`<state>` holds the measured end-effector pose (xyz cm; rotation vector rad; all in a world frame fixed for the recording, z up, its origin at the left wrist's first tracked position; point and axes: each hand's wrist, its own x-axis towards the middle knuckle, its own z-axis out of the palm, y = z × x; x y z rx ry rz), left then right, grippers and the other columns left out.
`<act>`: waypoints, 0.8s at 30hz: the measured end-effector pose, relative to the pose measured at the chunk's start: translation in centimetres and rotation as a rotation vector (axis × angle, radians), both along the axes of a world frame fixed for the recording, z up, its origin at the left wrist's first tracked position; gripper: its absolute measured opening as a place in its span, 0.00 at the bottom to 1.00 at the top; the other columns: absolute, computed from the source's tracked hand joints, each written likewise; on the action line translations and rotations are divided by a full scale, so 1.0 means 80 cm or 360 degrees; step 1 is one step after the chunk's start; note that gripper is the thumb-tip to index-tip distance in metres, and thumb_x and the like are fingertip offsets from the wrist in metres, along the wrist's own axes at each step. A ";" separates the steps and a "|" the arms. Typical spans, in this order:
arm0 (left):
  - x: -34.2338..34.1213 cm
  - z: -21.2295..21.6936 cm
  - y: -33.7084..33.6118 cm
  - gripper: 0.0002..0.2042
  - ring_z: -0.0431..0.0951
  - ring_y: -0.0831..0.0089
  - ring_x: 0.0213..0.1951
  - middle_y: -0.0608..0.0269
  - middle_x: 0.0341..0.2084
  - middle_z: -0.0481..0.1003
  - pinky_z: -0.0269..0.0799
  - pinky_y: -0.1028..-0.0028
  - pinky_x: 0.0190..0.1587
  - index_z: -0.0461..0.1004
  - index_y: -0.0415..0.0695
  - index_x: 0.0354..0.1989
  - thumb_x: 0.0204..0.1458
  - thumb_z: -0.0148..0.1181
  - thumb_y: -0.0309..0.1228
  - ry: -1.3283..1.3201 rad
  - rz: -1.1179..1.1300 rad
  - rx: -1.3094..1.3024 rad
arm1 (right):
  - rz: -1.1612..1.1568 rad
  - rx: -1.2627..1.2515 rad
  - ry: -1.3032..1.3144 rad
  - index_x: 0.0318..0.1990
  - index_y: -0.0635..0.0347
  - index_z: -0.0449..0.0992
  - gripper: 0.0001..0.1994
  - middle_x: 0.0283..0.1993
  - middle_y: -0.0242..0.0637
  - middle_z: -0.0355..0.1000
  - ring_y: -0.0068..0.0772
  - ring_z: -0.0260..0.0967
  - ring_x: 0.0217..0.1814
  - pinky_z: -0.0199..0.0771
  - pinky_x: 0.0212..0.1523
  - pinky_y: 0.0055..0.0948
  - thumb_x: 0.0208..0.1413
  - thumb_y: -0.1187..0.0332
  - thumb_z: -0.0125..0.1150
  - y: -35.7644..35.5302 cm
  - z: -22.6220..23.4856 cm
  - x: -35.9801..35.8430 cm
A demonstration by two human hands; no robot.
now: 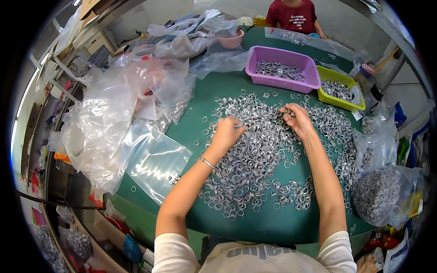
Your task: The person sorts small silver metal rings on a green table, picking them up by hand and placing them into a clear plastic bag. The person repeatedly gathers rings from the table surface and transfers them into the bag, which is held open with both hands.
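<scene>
A broad heap of small silver metal rings [255, 150] covers the middle of the green table [218, 88]. My left hand [226, 134] rests on the heap's left side with its fingers curled and the thumb pointing right; whatever lies in them is hidden. At the heap's upper right, my right hand [298, 119] is closed, and a few rings show between its bent fingers and thumb. Beyond it stand a purple basin [284, 84] and a yellow-green basin [341, 103], both partly filled with rings. A bracelet [208, 164] circles my left wrist.
Clear plastic bags [104, 123] pile up on the left, with a flat clear bag [157, 159] near the edge. A stuffed bag of rings [380, 195] sits at the right edge. A person in a dark red shirt [293, 17] is across the table, near a pink bowl [231, 40].
</scene>
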<state>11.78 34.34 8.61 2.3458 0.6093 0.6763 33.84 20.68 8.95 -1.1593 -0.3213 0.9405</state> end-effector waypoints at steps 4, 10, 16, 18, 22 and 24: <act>-0.003 -0.008 0.013 0.08 0.75 0.55 0.32 0.49 0.27 0.74 0.69 0.66 0.38 0.75 0.33 0.26 0.39 0.66 0.25 0.0168 -0.0366 -0.0107 | 0.0139 -0.0468 -0.0715 0.40 0.63 0.73 0.10 0.21 0.33 0.67 0.21 0.62 0.19 0.56 0.15 0.21 0.49 0.71 0.57 0.012 -0.019 0.010; -0.002 0.005 0.007 0.10 0.75 0.54 0.33 0.51 0.32 0.74 0.69 0.63 0.40 0.75 0.34 0.31 0.38 0.65 0.23 0.0276 -0.0500 0.0216 | 0.0330 -0.0580 -0.1849 0.33 0.59 0.79 0.11 0.26 0.42 0.73 0.37 0.70 0.28 0.69 0.33 0.34 0.44 0.63 0.65 0.047 -0.024 0.007; -0.009 0.011 0.011 0.09 0.75 0.61 0.30 0.56 0.26 0.74 0.69 0.68 0.34 0.75 0.35 0.31 0.42 0.64 0.26 0.0177 -0.0350 0.0037 | 0.0552 -0.1017 -0.1847 0.28 0.60 0.79 0.11 0.28 0.46 0.75 0.46 0.73 0.33 0.71 0.38 0.37 0.40 0.62 0.67 0.055 -0.011 -0.001; -0.010 0.020 0.003 0.08 0.73 0.70 0.27 0.60 0.25 0.74 0.66 0.74 0.27 0.74 0.36 0.31 0.45 0.63 0.27 0.0052 -0.0179 -0.0380 | 0.0509 -0.1041 -0.1733 0.27 0.61 0.79 0.11 0.27 0.47 0.75 0.47 0.73 0.32 0.72 0.38 0.36 0.38 0.63 0.67 0.056 -0.018 0.006; -0.026 0.045 -0.029 0.06 0.64 0.86 0.21 0.64 0.26 0.73 0.52 0.87 0.14 0.70 0.39 0.34 0.52 0.56 0.28 -0.0251 -0.0166 -0.1924 | 0.0272 -0.0940 -0.1739 0.26 0.63 0.78 0.10 0.26 0.46 0.75 0.41 0.73 0.28 0.72 0.36 0.34 0.37 0.65 0.65 0.049 -0.020 0.005; -0.040 0.042 -0.053 0.07 0.64 0.83 0.21 0.59 0.27 0.72 0.52 0.87 0.13 0.68 0.38 0.34 0.54 0.52 0.30 -0.0319 -0.0225 -0.2147 | 0.0172 -0.0700 -0.1712 0.29 0.64 0.77 0.09 0.26 0.44 0.74 0.36 0.72 0.25 0.72 0.28 0.31 0.41 0.67 0.62 0.038 -0.017 0.004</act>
